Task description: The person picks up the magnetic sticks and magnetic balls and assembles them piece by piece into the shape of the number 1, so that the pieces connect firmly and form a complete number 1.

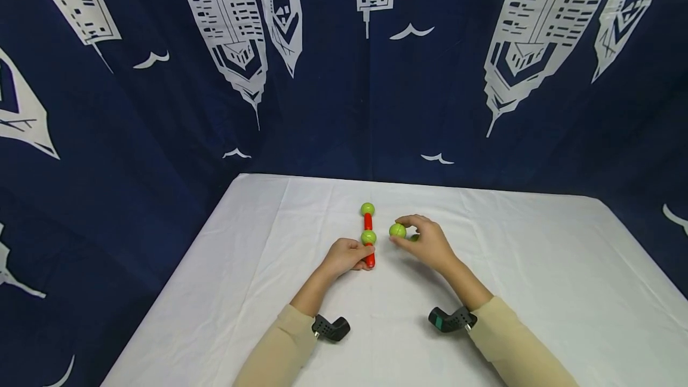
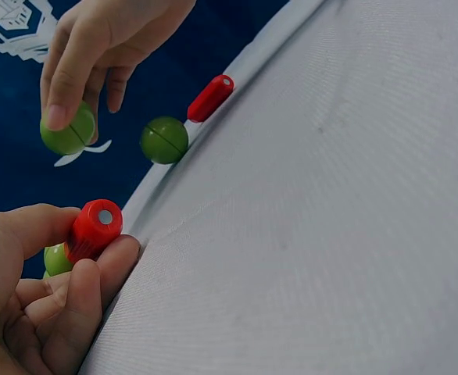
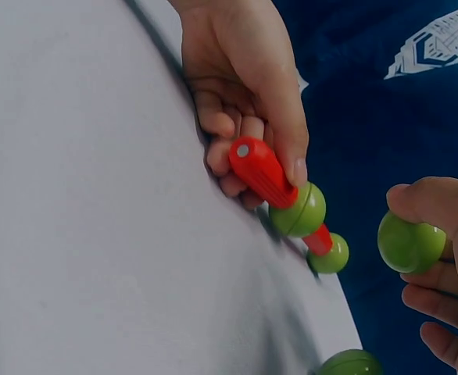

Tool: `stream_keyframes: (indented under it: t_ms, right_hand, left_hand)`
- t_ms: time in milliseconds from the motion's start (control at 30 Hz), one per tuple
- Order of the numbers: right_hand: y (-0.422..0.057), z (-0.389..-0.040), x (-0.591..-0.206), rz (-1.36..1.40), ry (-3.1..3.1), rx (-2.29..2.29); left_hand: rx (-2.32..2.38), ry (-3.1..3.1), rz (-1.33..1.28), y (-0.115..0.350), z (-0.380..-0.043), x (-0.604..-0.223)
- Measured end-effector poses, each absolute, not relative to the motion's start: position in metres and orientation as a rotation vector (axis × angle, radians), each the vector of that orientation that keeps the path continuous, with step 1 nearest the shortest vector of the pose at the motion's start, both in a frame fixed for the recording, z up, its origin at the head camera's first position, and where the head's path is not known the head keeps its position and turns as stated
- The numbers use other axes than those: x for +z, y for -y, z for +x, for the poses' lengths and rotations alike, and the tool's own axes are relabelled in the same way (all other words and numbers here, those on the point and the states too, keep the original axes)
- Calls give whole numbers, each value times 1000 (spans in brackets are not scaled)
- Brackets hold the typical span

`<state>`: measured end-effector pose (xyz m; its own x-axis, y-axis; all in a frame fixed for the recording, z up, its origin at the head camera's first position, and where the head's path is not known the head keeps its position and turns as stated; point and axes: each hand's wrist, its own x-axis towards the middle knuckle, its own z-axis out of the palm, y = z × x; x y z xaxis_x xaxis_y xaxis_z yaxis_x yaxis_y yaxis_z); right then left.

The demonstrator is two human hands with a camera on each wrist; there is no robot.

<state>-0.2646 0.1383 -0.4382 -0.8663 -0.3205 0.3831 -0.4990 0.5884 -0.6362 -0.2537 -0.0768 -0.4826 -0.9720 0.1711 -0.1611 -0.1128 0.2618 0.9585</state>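
Observation:
My left hand [image 1: 346, 257] pinches the near red rod [image 3: 264, 172] of a chain between thumb and fingers. The rod's free end, with a round grey metal disc, faces me. Beyond it come a green ball [image 1: 368, 237], a second red rod [image 1: 368, 221] and another green ball [image 1: 368, 209] at the far end, all in line. To the right, my right hand [image 1: 432, 246] holds a loose green ball [image 1: 398, 230] in its fingertips, above the table and a small gap from the chain's middle ball.
Behind the right hand, a further green ball [image 2: 165, 141] rests on the white-covered table [image 1: 322, 339], mostly hidden in the head view. Close to it lies a loose red rod [image 2: 211, 98]. A dark blue printed curtain [image 1: 333, 124] hangs behind the table's far edge.

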Motion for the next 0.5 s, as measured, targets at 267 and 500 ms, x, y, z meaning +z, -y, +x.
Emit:
stream_keyframes:
  t_ms: [267,500]
  right_hand:
    - [-132,-248,-436,596,2588,1204]
    - [-128,-240,-440,622,2532,1277]
  left_hand:
    - [1797,-2277,62,77,-253,-484]
    - [1800,-2290,69,77,-253,-481]
